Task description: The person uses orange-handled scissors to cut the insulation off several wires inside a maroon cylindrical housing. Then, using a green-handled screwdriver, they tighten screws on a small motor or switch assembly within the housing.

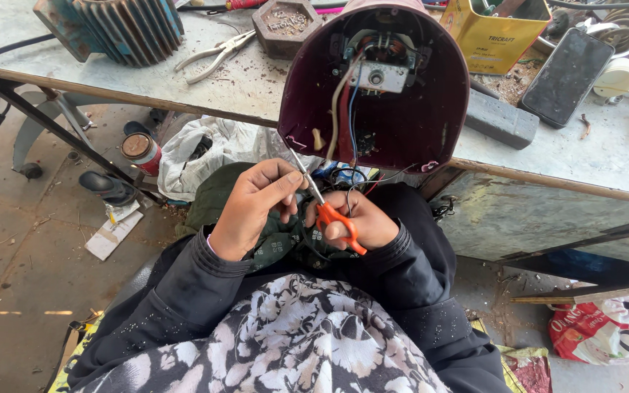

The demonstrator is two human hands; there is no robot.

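1. The scissors [331,211] have orange plastic handles and thin steel blades; they look light and stiff, best held through the finger loops, and the blade tips are sharp
2. The wires [343,109] hanging from the maroon housing [416,109] are thin, soft and limp; they would bend at any pull, so they are best pinched close to the free end, and a hard tug could strain the joints at the motor [378,69] inside
3. The housing looks like a rigid plastic shell with a heavy motor inside; it rests tilted over the edge of the table [591,153], open side towards the person, just above the hands
4. The right hand [362,222] is clamped around the orange handles, fingers curled, palm turned inward, blades pointing up and left towards the housing
5. The left hand [252,207] is raised beside it, thumb and fingertips pinched together at the blades; whether they grip a wire end cannot be told
6. Both hands sit close together over the lap, nearly touching, forearms drawn in
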